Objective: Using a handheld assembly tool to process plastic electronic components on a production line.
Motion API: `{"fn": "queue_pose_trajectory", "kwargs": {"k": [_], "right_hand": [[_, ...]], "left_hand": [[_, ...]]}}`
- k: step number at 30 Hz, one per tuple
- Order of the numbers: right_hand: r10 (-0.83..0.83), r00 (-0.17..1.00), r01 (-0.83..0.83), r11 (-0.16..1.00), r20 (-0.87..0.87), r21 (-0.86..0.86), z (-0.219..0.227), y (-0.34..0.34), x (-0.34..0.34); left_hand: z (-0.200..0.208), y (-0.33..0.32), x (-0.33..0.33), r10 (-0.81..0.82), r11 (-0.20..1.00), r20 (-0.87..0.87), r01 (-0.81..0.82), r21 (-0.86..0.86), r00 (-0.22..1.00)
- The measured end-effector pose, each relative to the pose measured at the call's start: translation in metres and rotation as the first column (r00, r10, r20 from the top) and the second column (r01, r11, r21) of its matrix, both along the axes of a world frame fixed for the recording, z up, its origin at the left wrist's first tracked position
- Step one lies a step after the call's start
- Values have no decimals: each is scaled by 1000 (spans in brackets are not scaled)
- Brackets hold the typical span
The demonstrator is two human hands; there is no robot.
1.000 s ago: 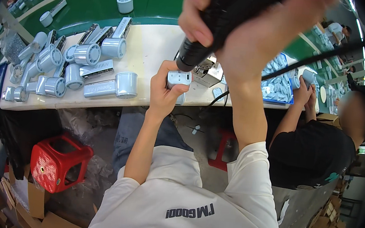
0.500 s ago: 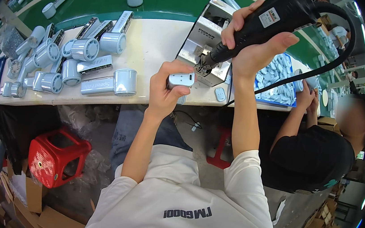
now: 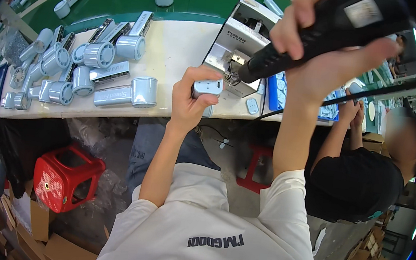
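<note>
Near the near edge of the white table, a pale blue casing is pinched between thumb and fingers of the left hand, slotted end facing up. Farther right, a black power screwdriver is gripped by the right hand, its tip pointed at a silver metal box; contact cannot be told. Light, stiff, rather slippery plastic is suggested, best held by the sides; the screwdriver, probably heavier, is best grasped around its body.

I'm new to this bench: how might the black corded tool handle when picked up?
The tool looks fairly heavy, given its thick body. Its cord may tug as it moves. Being rounded, it could roll if laid down.
</note>
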State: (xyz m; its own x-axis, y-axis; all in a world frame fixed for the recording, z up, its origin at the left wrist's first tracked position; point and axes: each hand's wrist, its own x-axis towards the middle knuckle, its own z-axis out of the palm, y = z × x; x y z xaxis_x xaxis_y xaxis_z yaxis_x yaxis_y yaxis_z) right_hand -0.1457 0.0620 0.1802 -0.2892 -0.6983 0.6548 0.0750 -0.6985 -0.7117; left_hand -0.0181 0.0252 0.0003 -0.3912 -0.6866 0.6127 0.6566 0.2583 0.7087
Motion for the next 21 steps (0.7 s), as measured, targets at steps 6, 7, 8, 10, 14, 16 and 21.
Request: {"fn": "queue_pose_trajectory", "kwargs": {"k": [6, 7, 8, 10, 14, 16, 21], "right_hand": [[2, 1000, -2, 1000, -13, -5, 3, 12, 6], [7, 1000, -7, 1000, -14, -6, 2, 10, 8], [12, 1000, -12, 1000, -16, -6, 1, 9, 17], [25, 999, -25, 1000, -29, -3, 9, 81, 23], [30, 999, -31, 1000, -42, -8, 6, 2, 25], [43, 998, -43, 999, -46, -1, 28, 74, 34], [49, 997, -49, 999, -58, 3, 7, 4, 35]], "left_hand": [[1, -1, -1, -14, 998, -8, 14, 53, 1000], [0, -1, 0, -9, 999, -9, 9, 52, 1000], [-3, -1, 0, -7, 999, -8, 7, 52, 1000], [-7, -4, 1, 12, 999, 8, -12, 48, 1000], [-2, -2, -3, 17, 999, 31, -18, 39, 999], [-3, 0, 0, 26, 999, 39, -28, 46, 999], [-2, 0, 0, 31, 999, 44, -33, 35, 999]]}}
